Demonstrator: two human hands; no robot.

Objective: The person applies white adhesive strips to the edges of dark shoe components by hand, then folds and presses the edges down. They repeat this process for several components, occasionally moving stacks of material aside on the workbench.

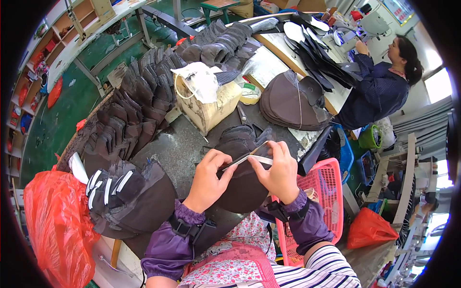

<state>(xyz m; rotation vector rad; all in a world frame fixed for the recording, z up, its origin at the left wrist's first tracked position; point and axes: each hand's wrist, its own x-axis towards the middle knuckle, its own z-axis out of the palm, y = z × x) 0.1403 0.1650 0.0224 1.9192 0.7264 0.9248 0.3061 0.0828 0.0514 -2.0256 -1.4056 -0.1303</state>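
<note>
Over the dark table, my left hand and my right hand are close together, both pinching a narrow white strip along the edge of a dark piece. That piece is mostly hidden by my fingers. Just below lies a rounded stack of dark brown fabric pieces, with more dark layers behind it. To my left is another dark brown pile, with several short white strips on its folded pieces. Scissors, partly covered, rest beyond my hands.
Rows of stacked dark pieces line the far left. A worn yellowish block carries a white bag; a tape roll is beside it. A red plastic bag hangs left, a pink basket stands right. Another person works at far right.
</note>
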